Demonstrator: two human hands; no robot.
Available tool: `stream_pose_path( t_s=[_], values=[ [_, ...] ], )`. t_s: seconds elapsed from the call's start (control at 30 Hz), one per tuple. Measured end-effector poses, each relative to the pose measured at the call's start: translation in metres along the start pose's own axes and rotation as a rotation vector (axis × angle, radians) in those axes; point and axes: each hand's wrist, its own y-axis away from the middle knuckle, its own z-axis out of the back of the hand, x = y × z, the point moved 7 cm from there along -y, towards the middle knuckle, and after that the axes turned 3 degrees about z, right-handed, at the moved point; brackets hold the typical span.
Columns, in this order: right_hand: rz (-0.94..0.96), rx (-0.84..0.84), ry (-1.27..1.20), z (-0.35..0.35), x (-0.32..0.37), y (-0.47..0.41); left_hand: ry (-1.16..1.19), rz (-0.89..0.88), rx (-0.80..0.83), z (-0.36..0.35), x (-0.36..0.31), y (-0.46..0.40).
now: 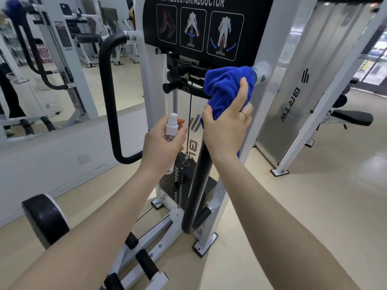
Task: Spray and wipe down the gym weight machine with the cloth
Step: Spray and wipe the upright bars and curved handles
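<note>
A white hip abductor/adductor weight machine (pixel 270 45) stands in front of me, with a black instruction panel (pixel 201 28) at the top and a weight stack (pixel 184 185) low down. My right hand (pixel 226 126) presses a blue cloth (pixel 226 84) around the upper part of the machine's right black curved handle bar (pixel 199 185). My left hand (pixel 163 141) holds a small clear spray bottle (pixel 170 126) with a white nozzle, upright, just left of the cable (pixel 189 114).
A second black handle bar (pixel 107 91) curves on the left. A mirror (pixel 52 59) on the left wall reflects other machines. A round black pad (pixel 45 218) sits at lower left. Another white frame with a metal shroud (pixel 303 91) and a bench (pixel 351 117) stand to the right.
</note>
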Motion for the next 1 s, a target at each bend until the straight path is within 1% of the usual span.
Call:
stream_pose_path(
  t_s=[0.07, 0.13, 0.2, 0.23, 0.33, 0.4, 0.53, 0.57, 0.6, 0.63, 0.67, 0.73, 0.8, 0.87, 0.9, 0.93, 1.0],
  values=[
    [-0.028, -0.022, -0.005, 0.010, -0.005, -0.023, -0.041, 0.001, 0.046, -0.001, 0.005, 0.001],
    [-0.159, -0.008, -0.091, 0.014, -0.011, -0.057, -0.065, -0.011, 0.090, -0.001, 0.009, 0.000],
    [-0.265, 0.017, -0.156, 0.011, -0.013, -0.068, -0.075, -0.015, 0.110, -0.001, 0.015, 0.001],
    [-0.278, 0.005, -0.171, 0.007, -0.014, -0.061, -0.084, -0.011, 0.120, -0.001, 0.020, 0.001],
    [-0.200, -0.046, -0.205, -0.007, -0.017, -0.018, -0.102, 0.003, 0.116, 0.003, 0.034, 0.005],
    [-0.173, -0.047, -0.137, -0.018, -0.036, 0.014, -0.116, 0.025, 0.104, 0.006, 0.044, 0.009],
    [-0.240, 0.054, 0.002, -0.053, -0.089, 0.075, -0.154, 0.101, 0.046, 0.017, 0.064, 0.022],
    [-0.276, 0.046, -0.030, -0.060, -0.101, 0.085, -0.173, 0.113, 0.060, 0.016, 0.067, 0.026],
    [-0.346, 0.033, -0.116, -0.064, -0.109, 0.092, -0.204, 0.120, 0.085, 0.016, 0.070, 0.032],
    [-0.435, 0.061, -0.140, -0.071, -0.118, 0.098, -0.235, 0.128, 0.107, 0.016, 0.073, 0.037],
    [-0.490, 0.135, -0.077, -0.077, -0.125, 0.105, -0.255, 0.135, 0.123, 0.017, 0.076, 0.043],
    [-0.510, 0.296, 0.122, -0.087, -0.145, 0.126, -0.260, 0.159, 0.137, 0.020, 0.086, 0.052],
    [-0.595, 0.525, 0.247, -0.100, -0.190, 0.181, -0.256, 0.200, 0.149, 0.021, 0.105, 0.064],
    [-0.706, 0.736, 0.306, -0.109, -0.239, 0.248, -0.247, 0.238, 0.158, 0.022, 0.123, 0.076],
    [-0.703, 0.799, 0.324, -0.114, -0.253, 0.271, -0.249, 0.244, 0.168, 0.023, 0.130, 0.081],
    [-0.676, 0.821, 0.322, -0.118, -0.261, 0.280, -0.256, 0.249, 0.175, 0.024, 0.137, 0.085],
    [-0.620, 0.794, 0.309, -0.120, -0.255, 0.271, -0.266, 0.281, 0.194, 0.025, 0.148, 0.091]
  ],
)
